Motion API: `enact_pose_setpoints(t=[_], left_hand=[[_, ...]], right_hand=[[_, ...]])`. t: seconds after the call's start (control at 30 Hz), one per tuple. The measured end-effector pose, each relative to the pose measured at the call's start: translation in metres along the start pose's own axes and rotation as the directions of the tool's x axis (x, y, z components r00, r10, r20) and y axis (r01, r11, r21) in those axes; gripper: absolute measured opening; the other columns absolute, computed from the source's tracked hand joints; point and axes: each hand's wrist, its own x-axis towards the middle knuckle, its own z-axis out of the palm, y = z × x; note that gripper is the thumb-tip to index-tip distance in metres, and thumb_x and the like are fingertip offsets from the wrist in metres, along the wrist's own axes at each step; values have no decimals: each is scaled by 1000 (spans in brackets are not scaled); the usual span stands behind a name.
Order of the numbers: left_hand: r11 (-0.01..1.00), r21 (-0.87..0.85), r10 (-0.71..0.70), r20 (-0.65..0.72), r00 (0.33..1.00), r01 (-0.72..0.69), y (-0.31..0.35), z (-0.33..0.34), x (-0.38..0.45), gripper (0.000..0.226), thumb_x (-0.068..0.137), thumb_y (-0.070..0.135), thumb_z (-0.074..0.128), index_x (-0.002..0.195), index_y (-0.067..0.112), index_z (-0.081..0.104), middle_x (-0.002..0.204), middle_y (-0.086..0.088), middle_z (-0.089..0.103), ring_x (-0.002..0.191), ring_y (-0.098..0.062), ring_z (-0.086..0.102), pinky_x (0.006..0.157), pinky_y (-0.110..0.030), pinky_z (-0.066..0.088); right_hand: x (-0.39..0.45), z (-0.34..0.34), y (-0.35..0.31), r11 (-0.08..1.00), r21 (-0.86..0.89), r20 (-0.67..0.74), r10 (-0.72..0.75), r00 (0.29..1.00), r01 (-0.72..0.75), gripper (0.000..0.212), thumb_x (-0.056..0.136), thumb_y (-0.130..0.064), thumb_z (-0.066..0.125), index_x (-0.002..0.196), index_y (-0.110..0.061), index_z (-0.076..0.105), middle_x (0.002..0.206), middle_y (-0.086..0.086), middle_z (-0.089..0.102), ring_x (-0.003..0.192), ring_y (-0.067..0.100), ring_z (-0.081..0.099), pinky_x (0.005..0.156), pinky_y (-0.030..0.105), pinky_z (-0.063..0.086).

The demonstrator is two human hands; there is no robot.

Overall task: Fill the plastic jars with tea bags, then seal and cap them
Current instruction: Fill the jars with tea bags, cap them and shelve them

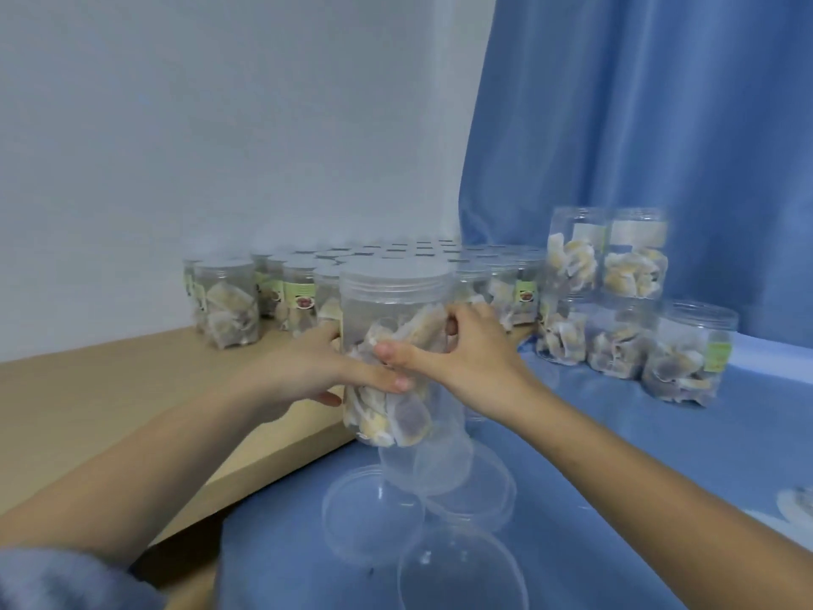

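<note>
A clear plastic jar (398, 301) filled with tea bags is lifted in front of me, its top covered by a white seal or cap. My left hand (316, 372) grips its left side, thumb across the front. My right hand (457, 350) grips the right side, fingers curled round the wall and thumb on the front. Several clear lids (470, 482) lie on the blue cloth just below the jar.
Many capped, filled jars (228, 301) stand in rows on the wooden surface (88, 411) at the back. A stack of filled jars (611, 310) sits on the blue cloth (660, 455) at right. A blue curtain (660, 125) hangs behind. Loose tea bags (798, 508) lie at the right edge.
</note>
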Motion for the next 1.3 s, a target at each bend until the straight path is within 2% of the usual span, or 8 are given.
enact_pose_setpoints(t=[0.33, 0.4, 0.5, 0.6, 0.7, 0.9, 1.17, 1.3], left_hand=[[984, -162, -107, -225, 969, 71, -76, -63, -13, 75, 44, 30, 89, 112, 40, 59, 100, 16, 71, 97, -9, 64, 69, -26, 52], [986, -155, -103, -269, 958, 62, -89, -65, -9, 79, 49, 24, 92, 119, 35, 58, 103, 9, 71, 92, -11, 65, 68, -30, 56], [984, -168, -136, -454, 880, 65, -109, -69, -1, 80, 58, 18, 88, 129, 28, 53, 94, -1, 69, 80, -16, 64, 79, -40, 58], [985, -133, -166, -573, 803, 108, -122, -73, 5, 93, 72, 11, 78, 147, 30, 25, 112, -4, 62, 102, -21, 59, 90, -37, 49], [978, -158, -202, -555, 807, 136, -125, -71, 7, 88, 80, 7, 71, 148, 27, 18, 143, -5, 42, 123, -24, 49, 91, -30, 39], [969, -194, -234, -534, 812, 152, -108, -51, 10, 67, 83, 4, 64, 142, 17, 34, 135, -3, 49, 116, -24, 53, 88, -29, 40], [975, -212, -60, -524, 850, -63, -32, 4, 36, 43, 85, -1, 52, 126, 14, 49, 108, -2, 60, 100, -21, 61, 92, -43, 52], [961, -232, 17, -493, 870, -150, 16, 47, 59, 32, 86, 4, 51, 116, 15, 55, 104, -2, 65, 98, -22, 64, 89, -44, 53]], right_hand=[[42, 118, -26, 992, 82, 223, 74, 972, -95, 108, 38, -86, 60, 123, -20, 52, 124, -5, 42, 116, 13, 45, 97, 33, 44], [47, 130, -26, 993, 45, 244, 93, 965, -107, 104, 38, -85, 61, 115, -16, 53, 115, -5, 42, 105, 13, 46, 85, 29, 45], [61, 143, -24, 992, 28, 285, 108, 953, -121, 63, 53, -71, 71, 91, -26, 48, 99, -4, 42, 88, 13, 42, 60, 19, 31], [74, 150, -22, 994, 19, 390, 91, 916, -107, 80, 76, -41, 73, 141, -17, 33, 133, 0, 49, 117, 15, 50, 87, 21, 43], [73, 156, -23, 988, 70, 447, 89, 890, -134, 80, 85, -20, 66, 149, -14, 17, 148, 3, 38, 132, 16, 42, 107, 37, 39], [67, 149, -23, 986, 110, 432, 64, 900, -123, 76, 86, -25, 64, 148, -21, 22, 146, 2, 40, 131, 13, 43, 106, 31, 37], [53, 79, -25, 982, 188, 193, -9, 981, -28, 45, 92, -34, 55, 135, -23, 46, 133, -6, 55, 97, 0, 52, 61, -1, 37], [43, 12, -5, 981, 185, 49, 54, 997, -63, 38, 93, -32, 54, 130, -22, 51, 125, -5, 60, 103, 5, 56, 70, 6, 39]])
